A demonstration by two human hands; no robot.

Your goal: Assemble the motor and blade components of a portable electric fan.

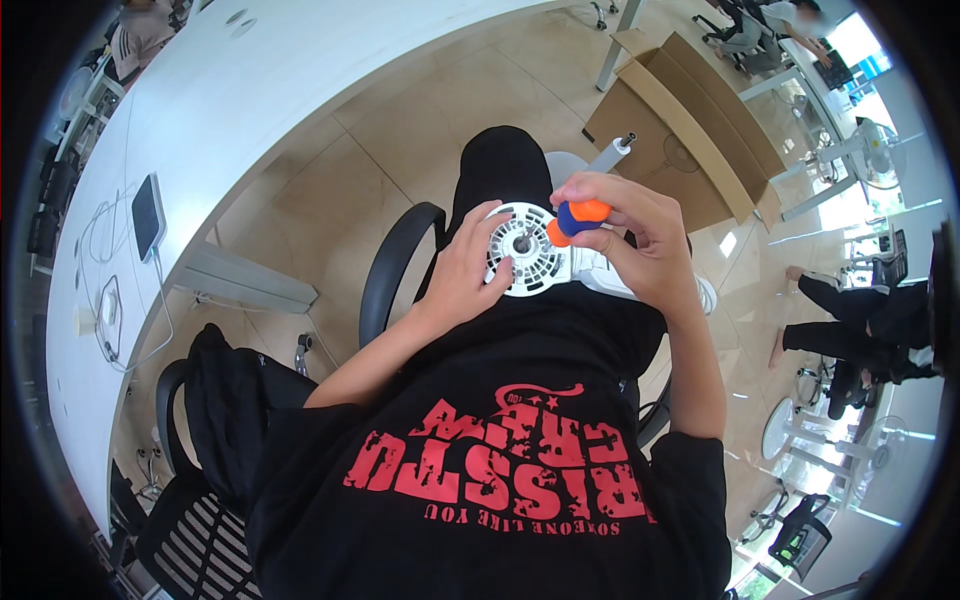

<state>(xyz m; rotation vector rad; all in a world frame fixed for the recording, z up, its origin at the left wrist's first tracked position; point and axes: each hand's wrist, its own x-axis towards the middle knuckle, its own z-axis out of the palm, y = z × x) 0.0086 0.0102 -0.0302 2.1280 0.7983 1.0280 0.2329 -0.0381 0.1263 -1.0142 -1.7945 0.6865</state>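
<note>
A round white fan motor housing point(540, 280) with slotted vents and a metal shaft at its centre rests on my lap. My left hand point(466, 262) grips its left rim, thumb and fingers curled at the edge. In my right hand point(645, 235) is an orange and blue screwdriver point(578, 216), pinched by its handle over the right side of the housing. The screwdriver's tip is hidden, so I cannot tell whether it touches a screw. A white pole point(611, 155) with a dark metal end sticks out beyond my right hand.
An open cardboard box point(650, 125) stands on the floor ahead to the right. A curved white table point(200, 110) at left carries a phone point(148, 215) and cables. Beside me is a black mesh chair point(200, 535). White fans point(868, 150) and other people are at right.
</note>
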